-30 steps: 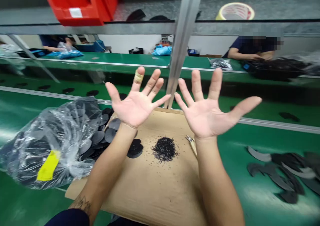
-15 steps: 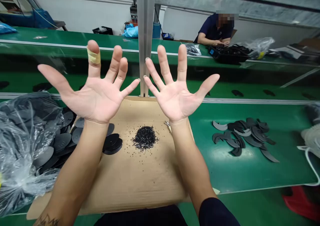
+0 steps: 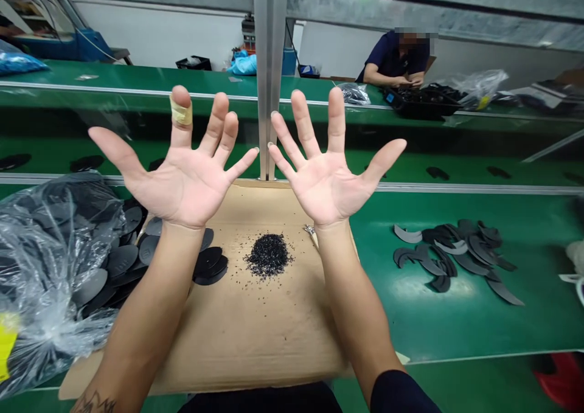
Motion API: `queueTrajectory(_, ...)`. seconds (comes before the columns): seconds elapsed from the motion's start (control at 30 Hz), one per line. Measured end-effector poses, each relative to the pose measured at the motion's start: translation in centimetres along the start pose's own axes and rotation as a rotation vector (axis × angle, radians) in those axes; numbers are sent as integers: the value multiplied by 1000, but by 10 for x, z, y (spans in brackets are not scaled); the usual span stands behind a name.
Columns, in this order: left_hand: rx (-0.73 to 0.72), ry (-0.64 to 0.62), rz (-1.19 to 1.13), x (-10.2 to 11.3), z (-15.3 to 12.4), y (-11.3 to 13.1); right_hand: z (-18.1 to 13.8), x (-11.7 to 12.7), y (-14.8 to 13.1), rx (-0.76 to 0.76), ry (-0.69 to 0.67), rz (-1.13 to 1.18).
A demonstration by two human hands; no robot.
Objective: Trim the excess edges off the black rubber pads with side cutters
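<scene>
Head view: two bare hands raised over a brown cardboard sheet point(image 3: 255, 346), landmark for all positions; sheet lies on a green bench point(image 3: 438, 334).
L hand point(image 3: 187, 185): palm twd. camera, fingers splayed, grasping nothing; tan bandage point(image 3: 181, 114) round index finger.
R hand point(image 3: 325, 188): likewise palm twd. camera, fingers splayed, nothing held; little fingertip just beside that of L hand, w/ a small gap btwn.
Black bits point(image 3: 269, 255): loose heap approx. mid-sheet, strays scattered round it.
Metal-tipped tool point(image 3: 312, 233): on sheet nr. its R edge, partly hidden by R wrist.
Dark oval discs point(image 3: 212, 264): overlapping, on L part of sheet; more spill past L edge, nr. bag.
Clear plastic bag point(image 3: 55, 236): L of sheet, dark pcs. inside, yellow label point(image 3: 6, 346) on it.
Crescent pcs. point(image 3: 456, 252): grey/black cluster on bench, R of sheet.
Metal post point(image 3: 270, 84): upright, at sheet's far edge.
Co-worker point(image 3: 395, 54): beyond sheet, to its R, hands at a black tray point(image 3: 420, 106).
</scene>
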State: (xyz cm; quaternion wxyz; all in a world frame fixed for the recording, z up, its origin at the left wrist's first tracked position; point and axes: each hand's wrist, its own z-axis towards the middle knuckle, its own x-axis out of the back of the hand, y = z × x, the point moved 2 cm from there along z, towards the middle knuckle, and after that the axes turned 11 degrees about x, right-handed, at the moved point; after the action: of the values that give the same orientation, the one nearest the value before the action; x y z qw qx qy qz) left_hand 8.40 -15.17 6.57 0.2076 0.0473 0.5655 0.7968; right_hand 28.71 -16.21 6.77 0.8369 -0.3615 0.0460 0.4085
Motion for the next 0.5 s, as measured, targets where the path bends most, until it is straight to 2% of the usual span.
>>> queueTrajectory(0.27,23,-28,-251,-13,0,1,2,-5,-1,-34,156,169)
queueTrajectory(0.4,28,-48,-299,-15,-2,5,1,-9,-4,-56,166,223)
queueTrajectory(0.5,26,-49,-163,-11,-2,6,0,-10,-8,-89,97,43)
